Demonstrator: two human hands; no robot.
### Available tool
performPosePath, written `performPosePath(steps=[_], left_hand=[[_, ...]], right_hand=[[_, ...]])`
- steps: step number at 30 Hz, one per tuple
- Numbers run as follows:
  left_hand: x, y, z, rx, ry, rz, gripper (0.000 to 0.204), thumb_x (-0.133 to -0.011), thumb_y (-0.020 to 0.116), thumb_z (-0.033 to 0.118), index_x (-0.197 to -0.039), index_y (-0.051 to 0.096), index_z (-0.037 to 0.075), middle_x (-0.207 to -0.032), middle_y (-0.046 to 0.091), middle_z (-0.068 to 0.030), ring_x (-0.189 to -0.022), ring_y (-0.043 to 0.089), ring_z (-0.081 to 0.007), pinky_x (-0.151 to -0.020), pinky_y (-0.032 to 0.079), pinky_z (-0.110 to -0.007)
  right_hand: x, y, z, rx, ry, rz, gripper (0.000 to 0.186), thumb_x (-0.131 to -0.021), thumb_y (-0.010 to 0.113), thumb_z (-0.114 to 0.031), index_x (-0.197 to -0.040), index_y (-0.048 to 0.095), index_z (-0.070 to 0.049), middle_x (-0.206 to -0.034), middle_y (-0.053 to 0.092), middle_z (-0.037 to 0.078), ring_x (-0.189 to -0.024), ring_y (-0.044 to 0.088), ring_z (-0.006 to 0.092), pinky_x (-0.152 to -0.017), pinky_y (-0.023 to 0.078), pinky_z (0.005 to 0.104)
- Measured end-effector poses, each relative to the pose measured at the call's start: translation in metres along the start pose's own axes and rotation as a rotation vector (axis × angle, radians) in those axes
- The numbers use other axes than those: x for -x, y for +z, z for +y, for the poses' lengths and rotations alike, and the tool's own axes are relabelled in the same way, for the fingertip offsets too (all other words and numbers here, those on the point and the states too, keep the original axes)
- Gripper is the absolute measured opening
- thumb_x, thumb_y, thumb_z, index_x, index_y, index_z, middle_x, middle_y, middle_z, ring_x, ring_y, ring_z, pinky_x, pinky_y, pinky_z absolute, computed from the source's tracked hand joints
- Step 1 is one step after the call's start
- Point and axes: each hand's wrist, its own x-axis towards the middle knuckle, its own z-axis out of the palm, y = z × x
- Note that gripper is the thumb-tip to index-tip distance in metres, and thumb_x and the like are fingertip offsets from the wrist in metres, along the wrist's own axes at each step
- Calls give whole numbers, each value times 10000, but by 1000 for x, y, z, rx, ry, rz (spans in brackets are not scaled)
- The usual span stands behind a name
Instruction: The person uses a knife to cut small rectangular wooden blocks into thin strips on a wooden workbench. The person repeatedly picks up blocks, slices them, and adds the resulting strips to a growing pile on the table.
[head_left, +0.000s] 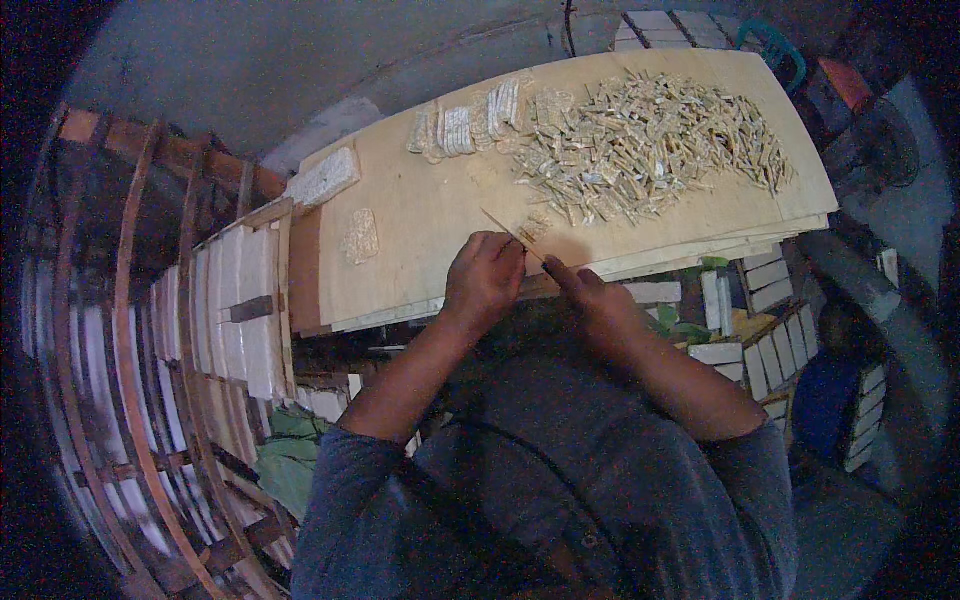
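Note:
My right hand [592, 298] is closed around the dark handle of a thin-bladed knife [507, 228]. The blade slants up and left past the fingertips of my left hand [486, 272]. That hand's fingers are bent and pressed together at the blade; whatever they pinch is too small and dim to name. Under the blade, a few short pale pieces [534, 229] lie on the wooden board [400, 270]. Beyond my hands spreads a big heap of short, pale, stick-like pieces [650, 145].
Flat speckled slabs [470, 125] stand in a row at the board's far side. One separate slab [361, 236] lies on the left, and a pale block [325, 177] sits at the left corner. A wooden rack [140, 230] rises at left. Below the board are trays of white strips [780, 350] and green leaves [290, 455].

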Motion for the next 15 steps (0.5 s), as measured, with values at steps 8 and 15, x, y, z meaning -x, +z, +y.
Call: performPosePath(steps=[8, 15], left_hand=[[6, 4, 12, 100, -36, 95, 187, -847, 756, 81, -1026, 712, 55, -1017, 665, -112, -989, 662, -342, -824, 582, -442], [6, -1, 5, 5, -62, -7, 206, -844, 746, 92, -1047, 723, 60, -1032, 666, -100, -1006, 651, -335, -836, 570, -444]], right_hand=[[52, -30, -1, 28, 115, -115, 754, -966, 617, -143, -1647, 303, -221, -1299, 657, 281, -1049, 701, 483, -868, 581, 547], [13, -8, 0, -31, -172, 216, 700, -921, 638, -76, -1583, 441, -190, -1159, 676, 264, -911, 703, 492, -785, 594, 540]])
